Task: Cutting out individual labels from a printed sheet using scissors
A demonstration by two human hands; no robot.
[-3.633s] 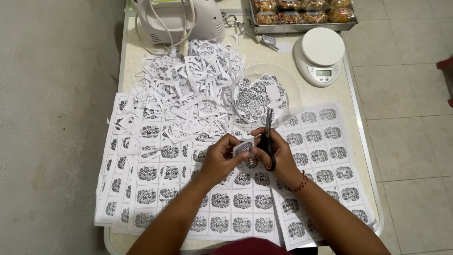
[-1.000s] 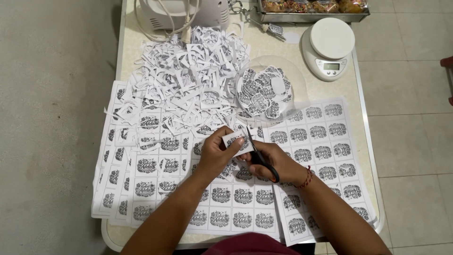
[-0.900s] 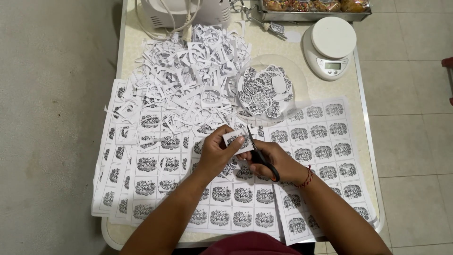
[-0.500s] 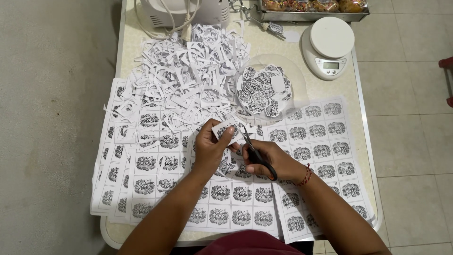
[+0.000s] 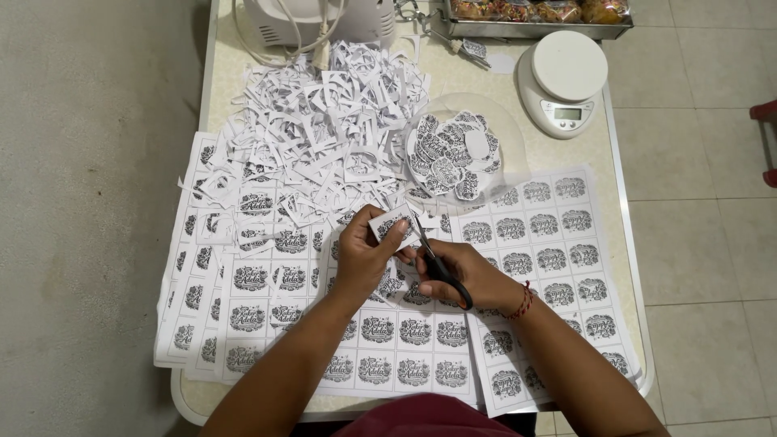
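My left hand (image 5: pixel 363 252) pinches a small printed paper label (image 5: pixel 390 225) above the sheets. My right hand (image 5: pixel 469 275) grips black-handled scissors (image 5: pixel 437 263), whose blades point up and touch the label's right edge. Both hands hover over white sheets of printed labels (image 5: pixel 388 356) that cover the near half of the table. A clear round lid or dish (image 5: pixel 461 150) holds several cut-out labels just beyond the hands. A red cord is tied around my right wrist.
A heap of white paper offcuts (image 5: pixel 316 121) lies at the table's middle left. A white kitchen scale (image 5: pixel 564 77) stands at the back right, a metal tray of packaged food (image 5: pixel 534 12) behind it, a white appliance (image 5: pixel 307 20) at the back left. Floor surrounds the table.
The left hand has turned the label and lifted it slightly toward the far side. The scissors have swung from pointing away to angling up at the label's edge.
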